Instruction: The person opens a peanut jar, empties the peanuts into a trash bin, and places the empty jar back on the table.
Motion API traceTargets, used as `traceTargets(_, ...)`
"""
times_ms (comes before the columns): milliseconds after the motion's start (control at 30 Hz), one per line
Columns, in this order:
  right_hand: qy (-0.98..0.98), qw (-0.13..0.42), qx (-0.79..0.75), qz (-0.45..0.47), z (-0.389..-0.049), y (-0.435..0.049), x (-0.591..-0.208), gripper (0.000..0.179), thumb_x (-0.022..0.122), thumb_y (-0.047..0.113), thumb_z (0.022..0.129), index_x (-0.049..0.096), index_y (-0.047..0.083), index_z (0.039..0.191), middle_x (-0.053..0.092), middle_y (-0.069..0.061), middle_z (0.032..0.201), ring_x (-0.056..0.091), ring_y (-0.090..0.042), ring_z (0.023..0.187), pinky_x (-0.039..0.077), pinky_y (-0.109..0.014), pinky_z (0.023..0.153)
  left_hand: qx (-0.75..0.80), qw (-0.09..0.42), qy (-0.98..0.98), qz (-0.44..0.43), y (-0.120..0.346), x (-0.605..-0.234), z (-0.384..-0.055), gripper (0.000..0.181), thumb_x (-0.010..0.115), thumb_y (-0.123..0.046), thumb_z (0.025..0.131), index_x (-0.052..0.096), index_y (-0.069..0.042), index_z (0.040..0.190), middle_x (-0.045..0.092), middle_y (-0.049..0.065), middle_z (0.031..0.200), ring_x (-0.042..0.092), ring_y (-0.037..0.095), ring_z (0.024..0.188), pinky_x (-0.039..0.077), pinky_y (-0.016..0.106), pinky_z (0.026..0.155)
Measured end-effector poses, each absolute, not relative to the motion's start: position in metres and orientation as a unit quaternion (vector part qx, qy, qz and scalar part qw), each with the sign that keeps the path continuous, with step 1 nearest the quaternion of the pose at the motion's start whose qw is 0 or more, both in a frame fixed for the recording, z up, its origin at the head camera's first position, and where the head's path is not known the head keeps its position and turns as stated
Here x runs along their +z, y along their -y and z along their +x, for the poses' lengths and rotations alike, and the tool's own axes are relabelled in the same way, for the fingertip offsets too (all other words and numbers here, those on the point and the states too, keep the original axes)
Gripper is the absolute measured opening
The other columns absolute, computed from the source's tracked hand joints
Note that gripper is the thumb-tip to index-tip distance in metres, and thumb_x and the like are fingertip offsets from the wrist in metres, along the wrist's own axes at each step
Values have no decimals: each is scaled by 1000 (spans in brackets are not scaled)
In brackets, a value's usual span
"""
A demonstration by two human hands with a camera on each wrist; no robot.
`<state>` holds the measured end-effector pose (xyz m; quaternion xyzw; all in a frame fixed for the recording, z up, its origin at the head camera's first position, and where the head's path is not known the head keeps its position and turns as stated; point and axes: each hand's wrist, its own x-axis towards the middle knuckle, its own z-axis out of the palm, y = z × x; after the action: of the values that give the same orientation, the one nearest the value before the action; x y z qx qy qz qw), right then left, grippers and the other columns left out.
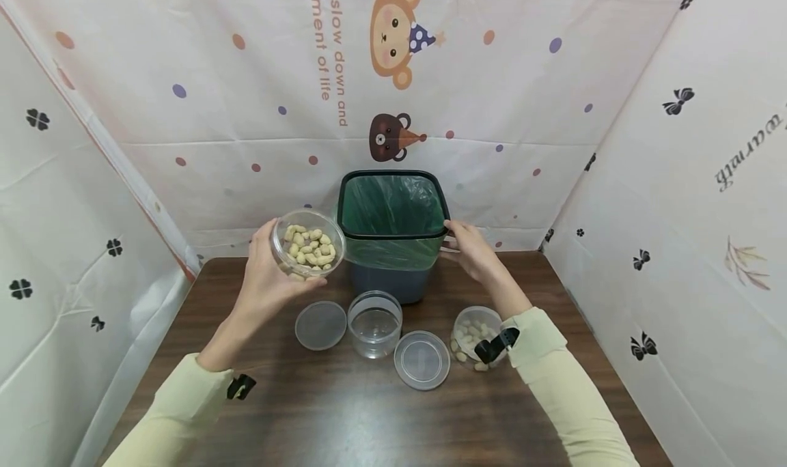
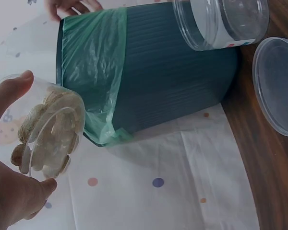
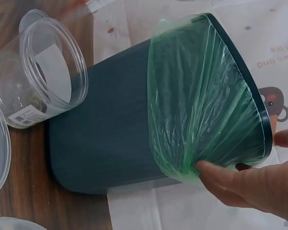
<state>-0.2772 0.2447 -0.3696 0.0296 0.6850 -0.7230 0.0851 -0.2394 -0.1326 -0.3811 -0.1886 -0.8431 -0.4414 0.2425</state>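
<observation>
My left hand (image 1: 270, 272) grips a clear round plastic jar (image 2: 79, 103) holding unshelled peanuts (image 1: 310, 248), raised and tilted just left of the bin's rim. In the left wrist view the thumb and fingers wrap round the jar's side. A dark blue-green trash bin (image 1: 393, 286) stands at the back of the table, lined with a green plastic bag (image 3: 197, 105) folded over its black rim. My right hand (image 1: 473, 252) holds the bin's right edge, with its thumb at the rim and its fingers against the bag outside, as the right wrist view shows.
Before the bin stands a clear jar (image 1: 375, 327) with no peanuts visible in it. Two clear lids (image 1: 321, 326) lie on the brown table (image 1: 295, 412). Another peanut jar (image 1: 473, 317) sits partly behind the right wrist. Patterned cloth (image 1: 246, 112) surrounds the table at the back and sides.
</observation>
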Motion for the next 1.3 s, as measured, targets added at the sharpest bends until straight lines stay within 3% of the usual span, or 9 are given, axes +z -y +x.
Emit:
traceTargets(433,-712,51,-700,32,-278,-231,-376,60,35,31,112,20,-5,158,32,-25,152,41,-38,141,39,-47,114,-418,276,832,-237,115,-355,-265,129,103,-22,51,29,-1,154,34,21,154,31,36,139,31,59,111)
traceTargets(767,-698,30,-714,46,-277,-231,-381,60,38,32,111,24,-3,158,33,-24,153,41,-38,142,37,-48,115,-319,354,810,-341,103,-334,-303,129,103,-17,48,29,8,151,36,29,150,30,42,140,21,54,119)
traceTargets(933,-699,12,-713,44,-274,-231,-383,60,38,34,111,27,-4,157,36,-24,150,44,-38,138,39,-47,114,-217,396,800,-394,94,-324,-319,118,98,-13,54,31,11,148,35,33,150,29,48,141,22,50,122)
traceTargets(1100,-699,-2,-713,49,-273,-228,-385,59,38,34,111,29,-3,156,36,-23,153,44,-37,139,38,-47,115,-144,402,801,-418,83,-315,-328,103,87,-7,65,29,10,149,33,32,152,27,47,144,25,45,122)
traceTargets(1300,-695,-8,-717,58,-276,-226,-387,59,39,33,111,30,-4,155,37,-23,151,46,-38,136,40,-46,113,-92,397,802,-437,70,-310,-335,106,85,2,62,28,11,151,33,30,154,27,44,146,29,42,121)
